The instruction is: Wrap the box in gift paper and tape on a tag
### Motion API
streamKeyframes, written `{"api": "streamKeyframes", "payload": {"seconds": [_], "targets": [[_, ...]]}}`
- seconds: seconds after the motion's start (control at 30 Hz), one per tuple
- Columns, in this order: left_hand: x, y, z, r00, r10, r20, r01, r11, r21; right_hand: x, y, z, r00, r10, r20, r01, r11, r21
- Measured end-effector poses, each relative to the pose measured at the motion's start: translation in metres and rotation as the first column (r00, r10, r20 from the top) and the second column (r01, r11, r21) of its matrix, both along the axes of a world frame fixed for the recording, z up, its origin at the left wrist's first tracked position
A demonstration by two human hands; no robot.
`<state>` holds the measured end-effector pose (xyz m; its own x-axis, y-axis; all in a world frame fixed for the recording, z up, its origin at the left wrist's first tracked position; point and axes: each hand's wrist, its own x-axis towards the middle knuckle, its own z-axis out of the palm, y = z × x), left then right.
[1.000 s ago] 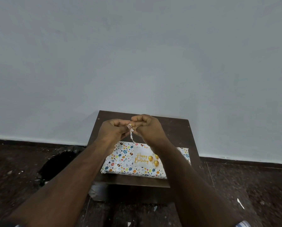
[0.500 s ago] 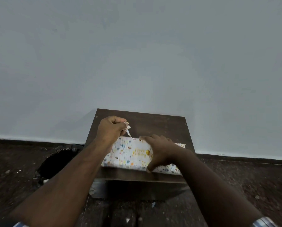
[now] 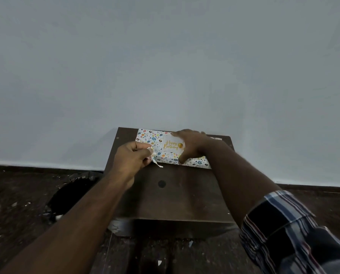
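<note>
1. The left hand [image 3: 130,160] has its fingers curled in and pinches a thin strip of patterned paper [image 3: 156,161] between thumb and fingertips; the strip's loose end hangs down onto the dark table top, just near the box's near-left corner.
2. The right hand [image 3: 190,146] lies flat on top of the wrapped box [image 3: 151,139], fingers spread. The thumb reaches down over the box's near edge and the other fingers reach toward its far edge.
3. Under the right palm, partly covered, is a white tag [image 3: 171,144] with gold "Happy Birthday" lettering and a gold balloon; it lies on the box's top face, about the middle. Whether tape holds it I cannot tell.
4. The box is fully covered in white gift paper printed with small coloured shapes. It sits at the far end of the table [image 3: 177,194], its long side running left to right, the right end slightly nearer.
5. The table is dark brown, with a round dark spot [image 3: 161,183] on its top nearer the person.
6. The right forearm carries a rolled plaid sleeve [image 3: 279,224] at the lower right.
7. Behind the table rises a plain pale wall [image 3: 165,66]; the dark floor [image 3: 17,194] to the left carries scraps and a black patch.
</note>
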<state>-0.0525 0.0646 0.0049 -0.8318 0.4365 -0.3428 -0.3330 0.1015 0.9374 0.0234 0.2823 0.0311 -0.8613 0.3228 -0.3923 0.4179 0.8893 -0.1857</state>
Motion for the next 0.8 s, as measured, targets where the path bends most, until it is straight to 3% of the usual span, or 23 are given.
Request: {"api": "streamKeyframes", "payload": {"seconds": [0.07, 0.13, 0.2, 0.27, 0.37, 0.47, 0.57, 0.63, 0.7, 0.8], "targets": [[-0.001, -0.004, -0.004, 0.998, 0.017, 0.063, -0.017, 1.000, 0.010, 0.002, 0.001, -0.004, 1.000, 0.012, -0.003, -0.012, 1.000, 0.009], [-0.001, -0.009, -0.003, 0.991, 0.037, 0.126, -0.043, 0.998, 0.043, 0.007, -0.007, -0.001, 0.992, -0.013, -0.129, 0.011, 1.000, -0.021], [-0.002, -0.013, 0.000, 0.981, 0.049, 0.187, -0.066, 0.994, 0.087, 0.014, -0.026, 0.006, 0.919, -0.122, -0.374, 0.061, 0.983, -0.172], [0.000, -0.016, 0.005, 0.968, 0.066, 0.243, -0.098, 0.988, 0.122, 0.023, -0.059, 0.009, 0.866, -0.207, -0.455, 0.050, 0.941, -0.334], [0.008, -0.021, 0.014, 0.950, 0.078, 0.302, -0.137, 0.974, 0.178, 0.027, -0.106, -0.002, 0.832, -0.328, -0.447, 0.027, 0.829, -0.558], [0.013, -0.033, 0.019, 0.947, 0.077, 0.313, -0.146, 0.968, 0.203, 0.021, -0.134, -0.002, 0.711, -0.565, -0.418, 0.075, 0.652, -0.754], [0.010, -0.052, 0.022, 0.955, 0.071, 0.289, -0.128, 0.974, 0.185, 0.015, -0.154, 0.006, 0.645, -0.711, -0.280, 0.089, 0.434, -0.897], [0.005, -0.068, 0.024, 0.959, 0.058, 0.278, -0.111, 0.978, 0.179, 0.009, -0.166, 0.009, 0.642, -0.737, -0.213, 0.076, 0.337, -0.939], [-0.003, -0.084, 0.026, 0.961, 0.030, 0.275, -0.083, 0.979, 0.184, 0.000, -0.178, 0.010, 0.645, -0.742, -0.185, 0.095, 0.318, -0.943], [-0.015, -0.112, 0.027, 0.966, -0.020, 0.259, -0.032, 0.980, 0.194, -0.016, -0.196, 0.011, 0.653, -0.727, -0.214, 0.142, 0.394, -0.908]]}}
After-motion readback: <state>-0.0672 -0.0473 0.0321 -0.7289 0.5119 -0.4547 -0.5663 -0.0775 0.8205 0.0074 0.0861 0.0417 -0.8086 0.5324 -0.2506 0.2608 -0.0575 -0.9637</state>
